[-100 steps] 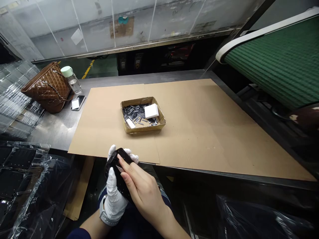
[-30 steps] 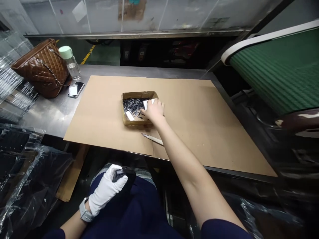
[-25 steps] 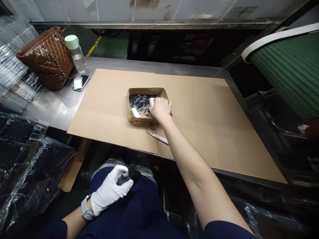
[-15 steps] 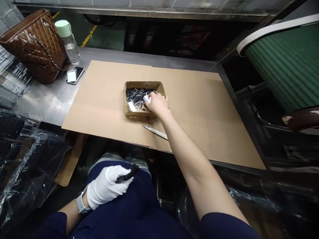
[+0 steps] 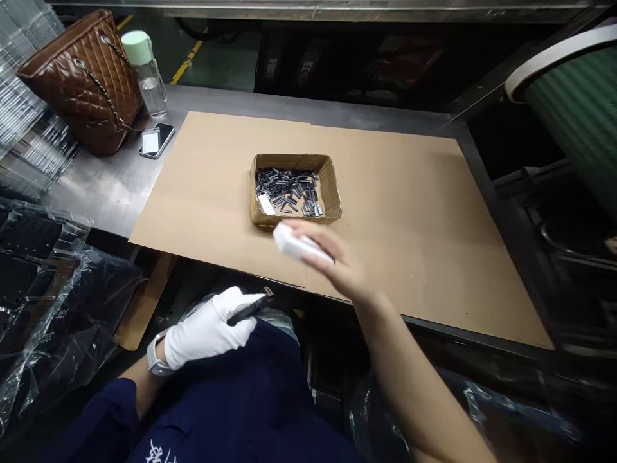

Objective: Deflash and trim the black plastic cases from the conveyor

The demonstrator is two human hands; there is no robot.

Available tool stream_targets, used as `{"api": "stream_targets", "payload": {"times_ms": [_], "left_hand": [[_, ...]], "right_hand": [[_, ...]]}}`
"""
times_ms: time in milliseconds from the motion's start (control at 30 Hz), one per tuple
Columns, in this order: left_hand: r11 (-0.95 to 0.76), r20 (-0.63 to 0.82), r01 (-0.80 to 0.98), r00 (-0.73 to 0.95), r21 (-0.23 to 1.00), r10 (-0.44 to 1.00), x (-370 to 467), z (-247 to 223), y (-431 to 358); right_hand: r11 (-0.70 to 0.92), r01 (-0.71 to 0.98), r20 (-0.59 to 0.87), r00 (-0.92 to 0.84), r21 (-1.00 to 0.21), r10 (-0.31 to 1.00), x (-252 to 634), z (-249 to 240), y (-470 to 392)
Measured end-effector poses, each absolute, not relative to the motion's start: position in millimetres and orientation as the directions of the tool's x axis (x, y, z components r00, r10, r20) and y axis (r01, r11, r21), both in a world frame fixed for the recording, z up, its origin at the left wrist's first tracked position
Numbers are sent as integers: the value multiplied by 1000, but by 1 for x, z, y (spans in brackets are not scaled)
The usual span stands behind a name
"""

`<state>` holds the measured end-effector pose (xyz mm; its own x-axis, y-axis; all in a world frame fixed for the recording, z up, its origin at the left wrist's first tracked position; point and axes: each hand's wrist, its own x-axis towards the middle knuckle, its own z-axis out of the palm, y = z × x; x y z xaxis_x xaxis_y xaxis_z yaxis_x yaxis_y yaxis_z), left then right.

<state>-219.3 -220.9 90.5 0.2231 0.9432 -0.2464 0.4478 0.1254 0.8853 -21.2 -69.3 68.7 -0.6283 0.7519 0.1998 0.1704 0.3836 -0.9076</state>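
Observation:
My left hand [image 5: 209,326], in a white glove, is closed around a small black piece [image 5: 248,310] with a light metallic-looking tip, held over my lap. My bare right hand [image 5: 332,257], smeared by motion, grips a white block [image 5: 289,242] above the front of the cardboard sheet. Just behind it stands a shallow cardboard box [image 5: 332,190] with many small black strips [image 5: 286,183] and a white piece [image 5: 265,204] inside. The knife-like tool seen earlier in front of the box is not visible; my right hand covers that spot.
The cardboard sheet [image 5: 409,212] covers much of the metal table [image 5: 116,186]. At the left are a brown quilted bag [image 5: 91,90], a bottle with a green lid [image 5: 153,90] and a phone [image 5: 164,136]. A green conveyor belt [image 5: 578,116] is at the right.
My right hand has come out of the box toward me with the white block. My left hand has turned the black piece slightly, so its metallic-looking tip shows. The view has shifted a little.

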Motion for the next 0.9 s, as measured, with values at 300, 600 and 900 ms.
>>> {"api": "stream_targets", "payload": {"times_ms": [300, 600, 900], "left_hand": [[141, -329, 519, 292, 843, 898, -220, 75, -217], [127, -264, 337, 401, 933, 877, -217, 52, -234], [392, -382, 1, 230, 920, 895, -198, 20, -261]], "right_hand": [[568, 410, 54, -776, -713, 628, 3, 77, -135], [213, 192, 71, -561, -958, 825, -33, 21, -160], [550, 283, 239, -682, -785, 691, -34, 30, -195]]}}
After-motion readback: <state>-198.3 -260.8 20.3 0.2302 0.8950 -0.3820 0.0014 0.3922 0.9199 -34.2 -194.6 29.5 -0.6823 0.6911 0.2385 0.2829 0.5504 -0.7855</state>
